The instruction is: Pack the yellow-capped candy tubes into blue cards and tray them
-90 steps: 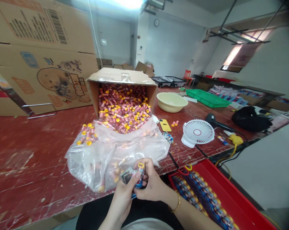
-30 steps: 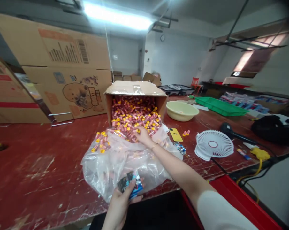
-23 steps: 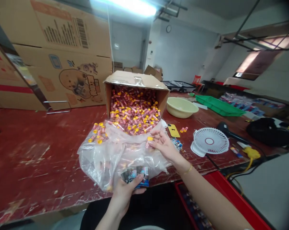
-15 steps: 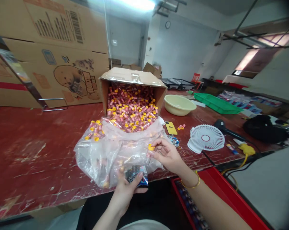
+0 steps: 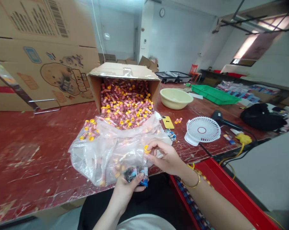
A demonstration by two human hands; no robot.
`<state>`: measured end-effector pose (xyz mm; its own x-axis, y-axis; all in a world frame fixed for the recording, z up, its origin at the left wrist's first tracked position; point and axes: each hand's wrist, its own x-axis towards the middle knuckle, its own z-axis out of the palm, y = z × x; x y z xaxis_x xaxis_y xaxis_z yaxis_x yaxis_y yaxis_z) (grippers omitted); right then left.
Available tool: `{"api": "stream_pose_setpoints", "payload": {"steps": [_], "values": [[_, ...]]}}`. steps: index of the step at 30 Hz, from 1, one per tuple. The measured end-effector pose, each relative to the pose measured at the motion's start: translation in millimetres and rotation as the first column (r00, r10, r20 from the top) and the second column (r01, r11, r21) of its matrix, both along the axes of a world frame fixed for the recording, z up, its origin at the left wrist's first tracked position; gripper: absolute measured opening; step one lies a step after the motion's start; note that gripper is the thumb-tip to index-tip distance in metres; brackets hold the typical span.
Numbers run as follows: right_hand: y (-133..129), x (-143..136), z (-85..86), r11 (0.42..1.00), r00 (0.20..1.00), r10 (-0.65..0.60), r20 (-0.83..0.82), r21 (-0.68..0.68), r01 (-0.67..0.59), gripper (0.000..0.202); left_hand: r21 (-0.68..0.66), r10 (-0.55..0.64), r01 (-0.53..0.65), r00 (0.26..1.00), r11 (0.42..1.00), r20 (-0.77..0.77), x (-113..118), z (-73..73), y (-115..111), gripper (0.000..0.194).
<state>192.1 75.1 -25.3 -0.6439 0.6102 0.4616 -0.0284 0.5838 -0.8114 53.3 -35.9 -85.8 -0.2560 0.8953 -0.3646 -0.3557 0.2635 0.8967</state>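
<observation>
Roughly upright vial [image 5: 146,154], yellow end [image 5: 147,149] up

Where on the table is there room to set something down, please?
Widest bare tabletop: left of the plastic bag, in front of the large carton. Smaller: between the cream basin and white fan. Crowded: right of the bag, with yellow phone and packets.

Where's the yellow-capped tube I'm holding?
The yellow-capped tube is below centre in the head view, in your right hand, above shiny dark packets in your left hand.
</observation>
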Motion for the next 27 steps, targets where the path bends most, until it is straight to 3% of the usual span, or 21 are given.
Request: {"api": "stream_pose_setpoints", "payload": {"steps": [6, 12, 21, 24, 27], "values": [[0.9, 5.1, 10.3, 0.996, 0.997, 0.017, 0.070, 0.086, -0.024, 0.005, -0.020, 0.064, -0.065, 0.997, 0.998, -0.030, 2.9, -0.7, 1.6, 0.037], [-1.3, 7.7, 12.8, 0.994, 0.996, 0.001, 0.084, 0.113, -0.011, 0.003, -0.007, 0.010, -0.010, 0.999, 1.000, -0.038, 4.0, -1.2, 1.6, 0.036], [-1.8, 7.1, 17.4, 0.989, 0.995, 0.033, 0.095, 0.142, -0.047, 0.005, -0.034, 0.061, -0.064, 0.995, 0.997, -0.080, -1.2, -6.3, 2.5, 0.043], [-0.4, 2.9, 13.6, 0.992, 0.989, 0.071, 0.127, 0.091, -0.083, 0.006, -0.021, 0.063, -0.066, 0.994, 0.998, -0.094, -0.9, -5.6, 2.4, 0.042], [4.2, -3.8, -1.2, 0.986, 0.992, 0.083, 0.092, -0.153, -0.068, 0.014, -0.011, 0.053, -0.054, 0.996, 0.999, -0.069, 0.5, -3.7, 1.5, 0.038]]}}
